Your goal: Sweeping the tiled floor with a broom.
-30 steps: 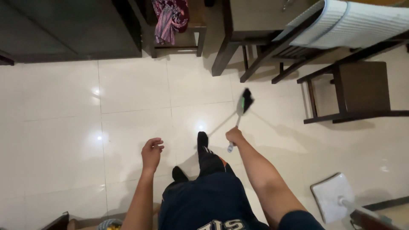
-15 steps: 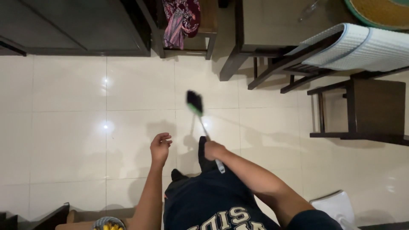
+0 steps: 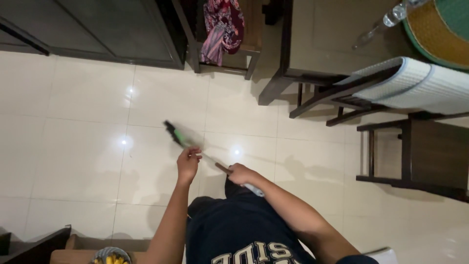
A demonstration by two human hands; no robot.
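Above the pale tiled floor [image 3: 73,146], a slim broom [image 3: 183,142] gripped at its handle by the right hand [image 3: 239,173], slanting up-left past the left hand [image 3: 188,164]. Left hand loosely curled, holding nothing. Black and green head, blurred.

Right hand [image 3: 239,173] grips a broom [image 3: 195,149] (green-headed) beside the left hand [image 3: 188,164]

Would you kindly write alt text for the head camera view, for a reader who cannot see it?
Seen from above, a person's right hand grips a long-handled brush angled left over pale floor tiles, with the open left hand beside its shaft. Dark wooden chairs and a table stand at upper right.
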